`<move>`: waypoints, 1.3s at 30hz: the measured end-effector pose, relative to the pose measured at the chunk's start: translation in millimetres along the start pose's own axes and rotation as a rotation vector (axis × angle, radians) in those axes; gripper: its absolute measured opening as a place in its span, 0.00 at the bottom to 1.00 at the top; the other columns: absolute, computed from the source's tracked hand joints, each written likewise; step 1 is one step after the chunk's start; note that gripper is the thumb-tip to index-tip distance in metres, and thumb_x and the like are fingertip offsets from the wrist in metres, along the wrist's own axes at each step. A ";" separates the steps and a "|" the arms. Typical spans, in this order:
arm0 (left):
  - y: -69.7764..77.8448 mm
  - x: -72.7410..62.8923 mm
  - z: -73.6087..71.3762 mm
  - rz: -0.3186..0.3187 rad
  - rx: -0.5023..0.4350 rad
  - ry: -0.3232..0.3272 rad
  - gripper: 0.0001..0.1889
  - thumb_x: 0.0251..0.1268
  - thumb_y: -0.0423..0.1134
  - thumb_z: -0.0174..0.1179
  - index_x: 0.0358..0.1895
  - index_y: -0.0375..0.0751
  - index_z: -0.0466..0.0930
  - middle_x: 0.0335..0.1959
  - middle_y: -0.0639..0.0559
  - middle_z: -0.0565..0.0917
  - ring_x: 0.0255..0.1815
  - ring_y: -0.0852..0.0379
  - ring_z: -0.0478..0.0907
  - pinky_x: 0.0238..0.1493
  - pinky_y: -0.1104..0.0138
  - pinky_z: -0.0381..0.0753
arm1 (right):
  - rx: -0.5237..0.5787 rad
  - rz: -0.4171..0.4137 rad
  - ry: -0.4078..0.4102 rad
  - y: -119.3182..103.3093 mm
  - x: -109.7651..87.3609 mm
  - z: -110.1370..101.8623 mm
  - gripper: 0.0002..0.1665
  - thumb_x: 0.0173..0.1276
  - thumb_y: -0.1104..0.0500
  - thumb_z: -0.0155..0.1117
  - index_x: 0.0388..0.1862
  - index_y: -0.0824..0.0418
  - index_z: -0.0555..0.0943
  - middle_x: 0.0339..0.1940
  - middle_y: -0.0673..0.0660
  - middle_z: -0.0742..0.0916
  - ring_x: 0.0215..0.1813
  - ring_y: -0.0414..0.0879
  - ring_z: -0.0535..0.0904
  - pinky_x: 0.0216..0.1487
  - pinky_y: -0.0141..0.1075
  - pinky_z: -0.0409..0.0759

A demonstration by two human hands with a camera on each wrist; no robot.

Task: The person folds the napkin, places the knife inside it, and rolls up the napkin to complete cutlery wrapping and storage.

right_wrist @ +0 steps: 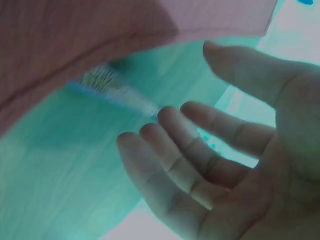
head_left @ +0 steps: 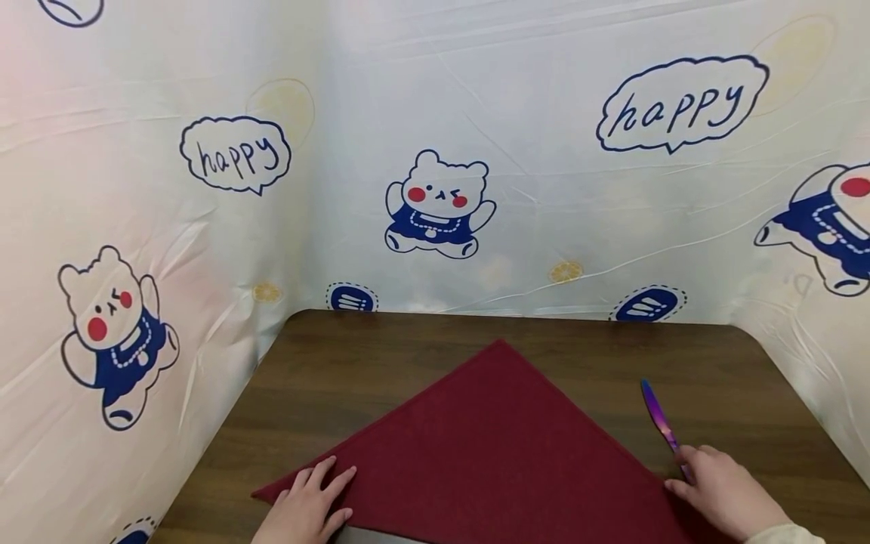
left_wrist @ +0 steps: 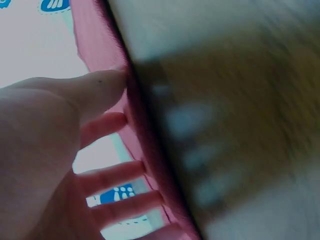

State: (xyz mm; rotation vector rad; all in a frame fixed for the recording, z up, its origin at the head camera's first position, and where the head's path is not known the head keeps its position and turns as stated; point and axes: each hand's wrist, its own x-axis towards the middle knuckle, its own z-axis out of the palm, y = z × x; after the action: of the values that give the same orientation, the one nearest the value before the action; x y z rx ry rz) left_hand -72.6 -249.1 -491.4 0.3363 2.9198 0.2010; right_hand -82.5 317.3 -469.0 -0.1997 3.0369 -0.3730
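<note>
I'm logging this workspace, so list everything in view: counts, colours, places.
Table: 1, brown, lower half.
Cloth: 1, dark red, spread on the table.
Knife: 1, purple-blue, right of the cloth.
Grey patch: 1, grey, bottom edge, unidentifiable.
Sheet: 1, whitish, behind and beside the table.
Bear drawings: 3 recognisable, blue-clad, on the sheet.
"Happy" bubbles: 2, blue outlines, on the sheet.
Lemon slices: 4, yellow, on the sheet.
Oval emblems: 3, dark blue, low on the sheet.
Left hand: 1, bare, on the cloth.
Right hand: 1, bare, by the knife's handle.
Sleeve: 1, cream, right wrist.
</note>
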 end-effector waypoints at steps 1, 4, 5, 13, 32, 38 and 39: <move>-1.3 -0.3 0.7 0.017 0.009 0.017 0.28 0.58 0.54 0.64 0.63 0.54 0.75 0.62 0.43 0.74 0.57 0.42 0.73 0.40 0.44 0.78 | 0.010 0.026 -0.019 4.0 1.1 -1.1 0.15 0.55 0.52 0.73 0.30 0.58 0.76 0.23 0.49 0.74 0.28 0.41 0.69 0.30 0.39 0.70; -4.6 -1.4 2.5 0.057 0.028 0.074 0.26 0.58 0.51 0.65 0.61 0.55 0.77 0.59 0.45 0.75 0.55 0.44 0.74 0.39 0.46 0.78 | 0.025 0.069 -0.072 15.2 3.2 -2.0 0.16 0.57 0.53 0.71 0.31 0.61 0.76 0.25 0.50 0.77 0.31 0.45 0.74 0.31 0.44 0.74; -5.7 -1.5 3.2 0.068 0.032 0.091 0.25 0.58 0.51 0.66 0.60 0.55 0.77 0.59 0.45 0.75 0.55 0.44 0.75 0.39 0.47 0.78 | 0.022 0.075 -0.084 18.3 3.4 -1.5 0.16 0.57 0.52 0.71 0.31 0.61 0.76 0.25 0.50 0.78 0.31 0.45 0.75 0.31 0.44 0.74; -9.8 -3.1 5.3 0.115 0.060 0.144 0.25 0.57 0.52 0.66 0.60 0.56 0.78 0.58 0.47 0.76 0.53 0.46 0.75 0.36 0.51 0.78 | 0.045 0.129 -0.142 24.3 6.8 3.5 0.18 0.59 0.51 0.70 0.26 0.59 0.72 0.21 0.50 0.73 0.27 0.45 0.68 0.29 0.41 0.68; -4.5 -3.2 1.6 0.135 -0.024 0.074 0.25 0.59 0.50 0.64 0.61 0.53 0.77 0.61 0.41 0.73 0.57 0.39 0.73 0.38 0.46 0.77 | 0.050 0.106 -0.037 28.3 9.4 0.0 0.16 0.51 0.57 0.73 0.18 0.55 0.73 0.18 0.50 0.78 0.23 0.45 0.71 0.24 0.44 0.69; 1.4 -2.1 -0.1 0.137 -0.076 0.026 0.25 0.61 0.51 0.62 0.63 0.57 0.75 0.66 0.39 0.70 0.64 0.35 0.69 0.43 0.39 0.74 | 0.040 0.084 -0.029 31.0 14.6 -0.2 0.12 0.50 0.59 0.73 0.17 0.53 0.77 0.20 0.50 0.82 0.24 0.44 0.74 0.25 0.44 0.71; 2.5 -2.4 -0.4 0.135 -0.083 0.026 0.25 0.61 0.51 0.62 0.63 0.57 0.75 0.66 0.39 0.70 0.65 0.34 0.68 0.44 0.38 0.74 | 0.037 0.079 -0.027 31.6 15.2 0.0 0.12 0.50 0.59 0.73 0.17 0.53 0.77 0.20 0.50 0.82 0.24 0.44 0.74 0.24 0.43 0.71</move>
State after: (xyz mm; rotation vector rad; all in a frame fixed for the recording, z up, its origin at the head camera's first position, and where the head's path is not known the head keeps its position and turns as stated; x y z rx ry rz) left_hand -69.9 -247.3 -490.2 0.5211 2.9054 0.3480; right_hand -101.3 345.6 -477.6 -0.0815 2.9973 -0.4166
